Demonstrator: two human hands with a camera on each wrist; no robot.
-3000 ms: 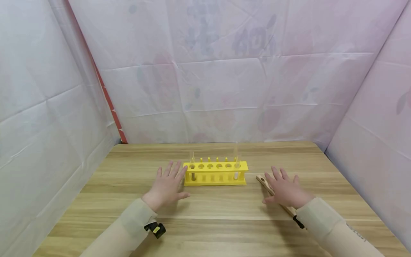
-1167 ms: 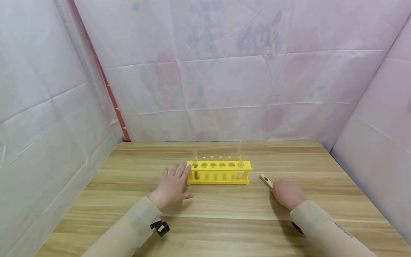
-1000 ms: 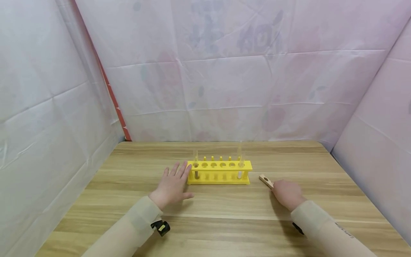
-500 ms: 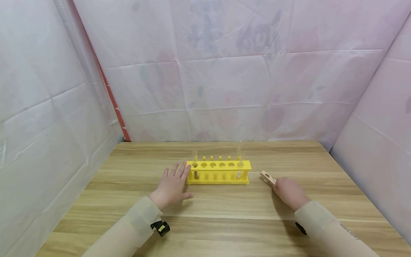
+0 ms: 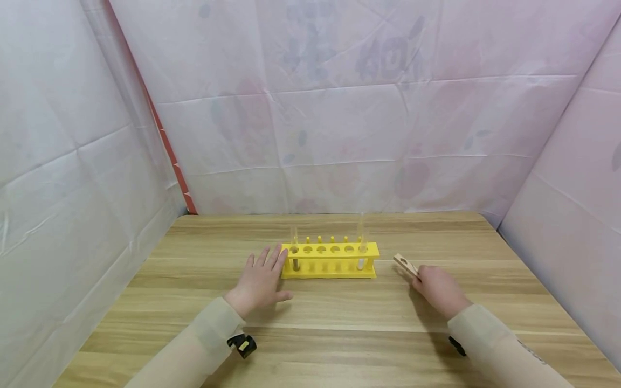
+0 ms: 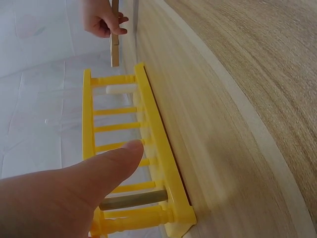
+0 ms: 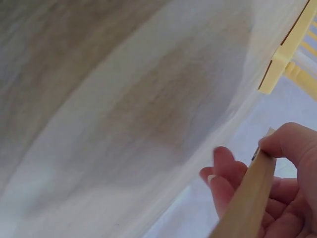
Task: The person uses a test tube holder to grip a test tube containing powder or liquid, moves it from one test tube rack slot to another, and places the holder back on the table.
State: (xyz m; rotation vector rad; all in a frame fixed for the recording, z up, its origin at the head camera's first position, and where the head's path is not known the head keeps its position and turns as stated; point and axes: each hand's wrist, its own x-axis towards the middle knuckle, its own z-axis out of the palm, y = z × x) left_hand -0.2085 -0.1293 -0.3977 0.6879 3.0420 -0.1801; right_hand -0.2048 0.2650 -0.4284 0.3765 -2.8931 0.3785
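Note:
A yellow test tube rack (image 5: pixel 330 252) stands mid-table. Its leftmost hole holds a test tube (image 5: pixel 296 264) with dark grey contents, its rightmost one a test tube (image 5: pixel 361 264) with white contents. My left hand (image 5: pixel 257 283) lies spread at the rack's left end, fingertips at its edge; the left wrist view shows the thumb (image 6: pixel 106 171) in front of the rack. Right of the rack, my right hand (image 5: pixel 440 290) grips a wooden test tube holder (image 5: pixel 405 265), its tip pointing forward and left. In the right wrist view the thumb (image 7: pixel 292 141) presses on the holder's wood (image 7: pixel 247 203).
Wood-grain table (image 5: pixel 330 345) spreads around the rack on all sides. White patterned cloth (image 5: pixel 339 129) hangs behind it, with more cloth at left and right. A black strap device (image 5: pixel 241 345) sits at the left cuff.
My right hand, earlier spread over the wooden test tube holder, has curled round it and tilted its tip up slightly off the table. My left hand and the rack stay in place.

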